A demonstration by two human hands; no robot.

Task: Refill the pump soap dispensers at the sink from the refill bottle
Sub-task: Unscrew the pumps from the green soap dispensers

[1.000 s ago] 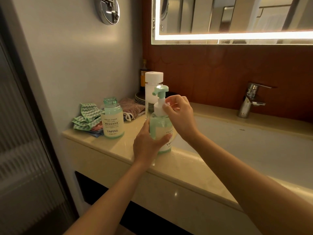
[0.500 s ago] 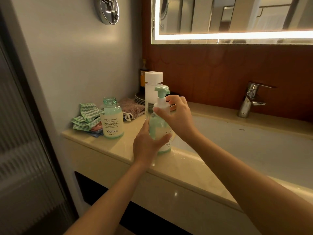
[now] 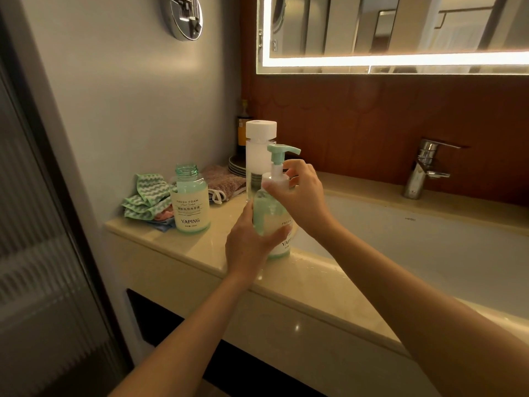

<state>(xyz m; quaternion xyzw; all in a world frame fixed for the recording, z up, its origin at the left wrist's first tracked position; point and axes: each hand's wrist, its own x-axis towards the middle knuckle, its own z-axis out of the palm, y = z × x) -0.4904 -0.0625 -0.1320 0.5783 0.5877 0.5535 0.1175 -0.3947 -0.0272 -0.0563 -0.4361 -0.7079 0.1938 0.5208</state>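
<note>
Soap dispensers on the counter (image 3: 200, 247): the uncapped dispenser (image 3: 190, 202) stands leftmost; your left hand (image 3: 252, 242) wraps the pump dispenser (image 3: 272, 222), your right hand (image 3: 303, 196) pinches its collar (image 3: 275, 174). Its nozzle (image 3: 283, 150) has swung rightward, so the pump is turning, tightening or loosening.
</note>
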